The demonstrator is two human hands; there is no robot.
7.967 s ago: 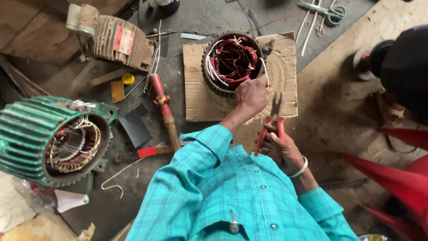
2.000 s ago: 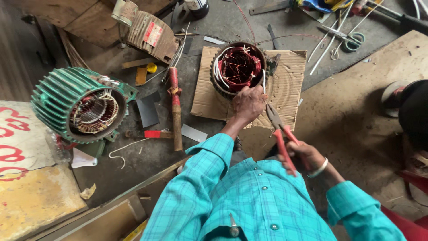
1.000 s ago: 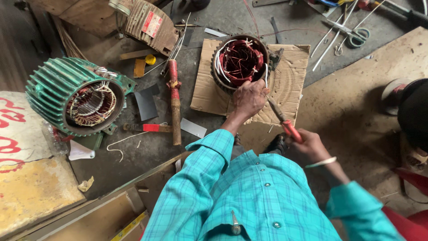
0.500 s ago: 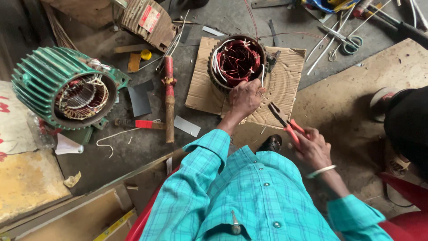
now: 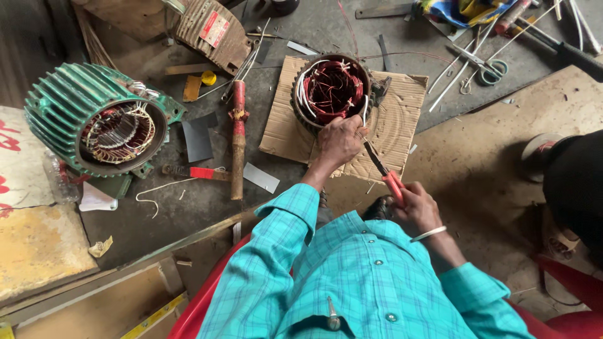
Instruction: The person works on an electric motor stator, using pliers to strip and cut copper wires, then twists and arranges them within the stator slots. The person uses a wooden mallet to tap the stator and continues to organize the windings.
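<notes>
Gripping the rim of the motor winding (image 5: pixel 333 91) on its cardboard (image 5: pixel 402 125), your left hand (image 5: pixel 339 139) steadies it; your right hand (image 5: pixel 418 207) clenches red-handled pliers (image 5: pixel 384 171), tips aimed at that rim.

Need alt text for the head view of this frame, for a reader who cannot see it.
Seen from above, a person in a teal checked shirt rests the left hand on a motor stator with red windings, standing on cardboard, while the right hand aims red-handled pliers at its rim. A green motor housing lies to the left among scattered tools.
</notes>
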